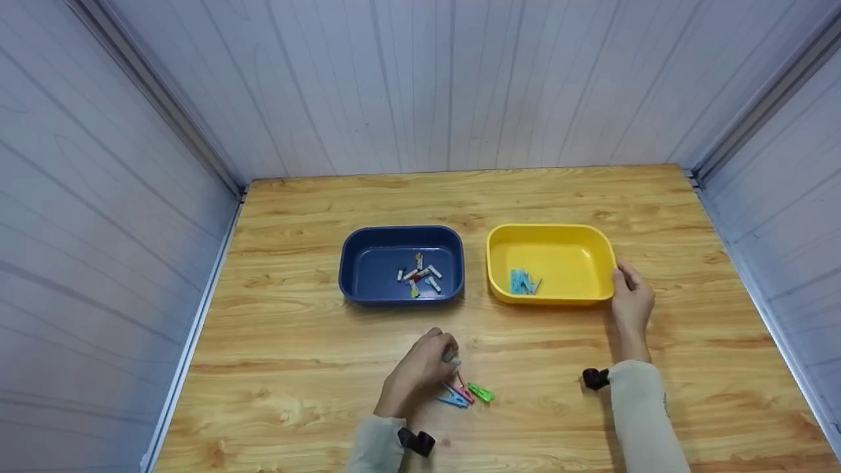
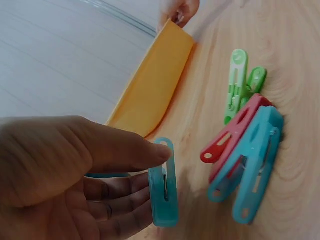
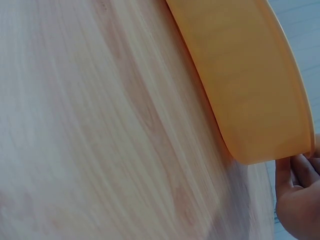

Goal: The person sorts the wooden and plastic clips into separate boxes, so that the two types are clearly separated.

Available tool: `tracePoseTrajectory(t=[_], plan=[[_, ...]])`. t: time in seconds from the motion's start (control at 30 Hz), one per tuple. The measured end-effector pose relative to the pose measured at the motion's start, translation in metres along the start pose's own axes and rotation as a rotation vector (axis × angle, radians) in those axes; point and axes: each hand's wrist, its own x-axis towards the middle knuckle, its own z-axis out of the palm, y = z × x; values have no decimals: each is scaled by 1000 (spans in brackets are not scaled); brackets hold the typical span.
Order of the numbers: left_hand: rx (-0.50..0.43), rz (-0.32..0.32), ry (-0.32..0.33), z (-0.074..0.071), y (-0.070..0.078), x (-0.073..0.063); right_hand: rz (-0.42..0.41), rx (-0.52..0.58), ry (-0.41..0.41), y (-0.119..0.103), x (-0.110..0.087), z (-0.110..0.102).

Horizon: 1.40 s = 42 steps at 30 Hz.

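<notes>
My left hand (image 1: pixel 424 360) pinches a light-blue clothespin (image 2: pixel 164 187) between thumb and fingers, above the table in front of the two tubs. Beside it on the wood lie a blue clothespin (image 2: pixel 255 167), a red clothespin (image 2: pixel 235 137) and a green clothespin (image 1: pixel 481 393), the blue and red ones overlapping. At the right end of the yellow tub (image 1: pixel 552 235), my right hand (image 1: pixel 633 299) grips the rim, with fingers curled at its edge. Several light-blue clothespins (image 1: pixel 523 282) rest in that tub's front left corner.
Left of the yellow tub stands a dark blue tub (image 1: pixel 368 299) with several small whitish pieces (image 1: pixel 420 274) inside, some with coloured ends. Pale panel walls (image 1: pixel 420 85) border the wooden table (image 1: pixel 276 368) at the back and on both sides.
</notes>
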Motion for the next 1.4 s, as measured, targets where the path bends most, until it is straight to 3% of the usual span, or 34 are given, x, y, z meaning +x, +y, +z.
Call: tracePoseTrajectory(t=[0.13, 0.33, 0.57, 1.2, 1.4], plan=[[-80, -23, -14, -5, 4, 1, -1, 4, 6, 0, 0, 0], [-167, 7, 9, -11, 6, 2, 29, 59, -2, -1, -1, 0], [-175, 99, 73, -16, 7, 7, -66, -38, 16, 4, 0, 0], [-272, 47, 53, -38, 27, 25, -62, -56, 7, 2, -1, 0], [-262, 94, 84, -43, 34, 33, -39, -45, 7, 2, -1, 0]])
